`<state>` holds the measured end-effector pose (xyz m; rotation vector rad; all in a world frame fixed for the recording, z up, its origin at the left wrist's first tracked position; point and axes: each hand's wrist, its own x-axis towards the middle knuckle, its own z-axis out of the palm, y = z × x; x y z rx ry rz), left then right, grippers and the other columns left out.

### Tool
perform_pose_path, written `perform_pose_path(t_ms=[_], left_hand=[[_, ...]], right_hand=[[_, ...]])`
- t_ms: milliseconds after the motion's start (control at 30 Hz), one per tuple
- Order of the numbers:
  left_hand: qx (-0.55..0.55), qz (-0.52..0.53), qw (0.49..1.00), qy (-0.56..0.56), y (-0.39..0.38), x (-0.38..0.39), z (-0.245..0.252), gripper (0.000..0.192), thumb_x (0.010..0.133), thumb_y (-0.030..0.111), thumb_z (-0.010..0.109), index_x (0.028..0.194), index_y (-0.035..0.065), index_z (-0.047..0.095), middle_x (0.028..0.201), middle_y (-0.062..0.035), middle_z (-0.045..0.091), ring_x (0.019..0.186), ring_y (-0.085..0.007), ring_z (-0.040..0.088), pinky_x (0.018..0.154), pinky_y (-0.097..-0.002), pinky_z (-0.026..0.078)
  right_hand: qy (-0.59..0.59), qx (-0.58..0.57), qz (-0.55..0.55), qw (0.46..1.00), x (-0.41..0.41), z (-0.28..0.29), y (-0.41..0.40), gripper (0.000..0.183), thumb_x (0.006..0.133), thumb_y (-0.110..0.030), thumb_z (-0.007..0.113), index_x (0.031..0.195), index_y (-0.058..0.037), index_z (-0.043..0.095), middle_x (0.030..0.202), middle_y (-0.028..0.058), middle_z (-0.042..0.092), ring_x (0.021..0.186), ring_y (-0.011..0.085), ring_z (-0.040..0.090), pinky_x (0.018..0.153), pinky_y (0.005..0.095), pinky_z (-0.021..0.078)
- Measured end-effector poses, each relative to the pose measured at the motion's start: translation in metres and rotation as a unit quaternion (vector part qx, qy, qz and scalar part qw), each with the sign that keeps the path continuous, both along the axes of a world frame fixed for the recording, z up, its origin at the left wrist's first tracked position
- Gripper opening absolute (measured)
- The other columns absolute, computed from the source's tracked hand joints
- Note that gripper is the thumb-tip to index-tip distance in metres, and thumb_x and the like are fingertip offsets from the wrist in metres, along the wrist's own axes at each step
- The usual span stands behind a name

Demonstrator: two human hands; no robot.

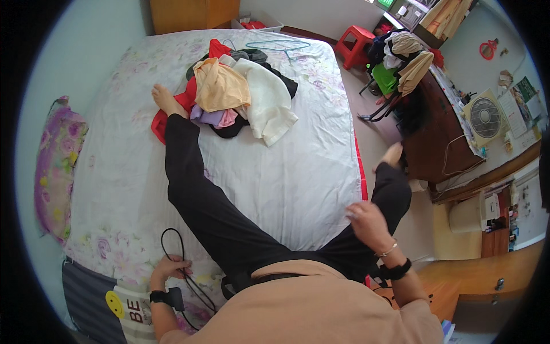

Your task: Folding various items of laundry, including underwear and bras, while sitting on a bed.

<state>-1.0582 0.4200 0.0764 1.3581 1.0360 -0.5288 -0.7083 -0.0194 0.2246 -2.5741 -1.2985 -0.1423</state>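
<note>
My left hand is low at the left, its fingers closed around a looped black cable above the flowered bedsheet. Over my right thigh is my right hand, somewhat blurred, its fingers partly bent; I see nothing in it for certain. Farther up the bed, beyond my left foot, lies a heap of clothes: a peach garment on top, a white garment beside it, with red, purple, pink and black cloth around them. A thin blue-green wire hanger lies behind the heap.
A floral pillow stands along the left wall, and a grey pillow lies behind my left hand. Right of the bed are a red plastic stool, a chair piled with clothes, a dark wooden desk and a box fan.
</note>
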Motion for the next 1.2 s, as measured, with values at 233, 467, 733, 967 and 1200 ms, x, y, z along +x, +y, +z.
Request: perform_pose_path(t_ms=[233, 467, 733, 967, 1200], left_hand=[[0.025, 0.0, 1.0, 0.005, -0.007, 0.009, 0.008, 0.025, 0.077, 0.023, 0.074, 0.074, 0.0, 0.065, 0.07, -0.0109, 0.069, 0.054, -0.0166, 0.064, 0.052, -0.0256, 0.053], [0.079, 0.062, 0.995, -0.007, -0.017, -0.017, -0.009, 0.022, 0.077, 0.021, 0.073, 0.076, 0.0, 0.066, 0.07, -0.0093, 0.068, 0.059, -0.016, 0.065, 0.055, -0.0259, 0.052], [0.233, -0.207, 0.897, 0.313, -0.013, -0.086, 0.01, 0.037, 0.065, 0.043, 0.078, 0.067, 0.007, 0.074, 0.069, -0.0087, 0.07, 0.064, -0.0223, 0.067, 0.065, -0.034, 0.053], [0.708, 0.329, 0.612, -0.128, 0.308, 0.255, 0.011, 0.042, 0.093, 0.027, 0.045, 0.127, 0.002, 0.048, 0.123, -0.018, 0.053, 0.117, -0.0323, 0.048, 0.101, -0.0404, 0.037], [0.876, 0.183, 0.446, -0.039, 0.344, 0.404, 0.002, 0.028, 0.09, 0.008, 0.048, 0.117, 0.0016, 0.05, 0.109, -0.0131, 0.058, 0.106, -0.0278, 0.056, 0.091, -0.0363, 0.047]], right_hand=[[-0.042, 0.215, -0.19, 0.957, 0.003, 0.029, -0.016, 0.022, 0.086, -0.002, 0.062, 0.108, -0.0029, 0.061, 0.095, 0.0134, 0.059, 0.081, 0.0304, 0.06, 0.072, 0.0371, 0.0497], [0.092, 0.019, -0.238, 0.967, 0.045, -0.117, -0.098, 0.047, 0.084, -0.003, 0.056, 0.129, 0.0026, 0.043, 0.111, 0.0262, 0.051, 0.097, 0.0427, 0.056, 0.081, 0.0462, 0.0485], [0.313, 0.064, -0.229, 0.919, 0.004, -0.182, -0.156, 0.07, 0.091, -0.031, 0.054, 0.144, 0.0021, 0.022, 0.136, 0.0326, 0.039, 0.119, 0.0442, 0.047, 0.1, 0.0427, 0.0414], [0.508, 0.161, -0.279, 0.799, 0.008, -0.201, -0.175, 0.061, 0.093, -0.033, 0.05, 0.143, -0.0051, 0.03, 0.131, 0.0244, 0.05, 0.118, 0.038, 0.052, 0.097, 0.039, 0.0437], [0.432, -0.047, -0.323, 0.841, 0.013, -0.227, -0.193, 0.065, 0.088, -0.036, 0.056, 0.141, -0.0065, 0.033, 0.132, 0.0312, 0.042, 0.113, 0.044, 0.054, 0.095, 0.0427, 0.0453]])
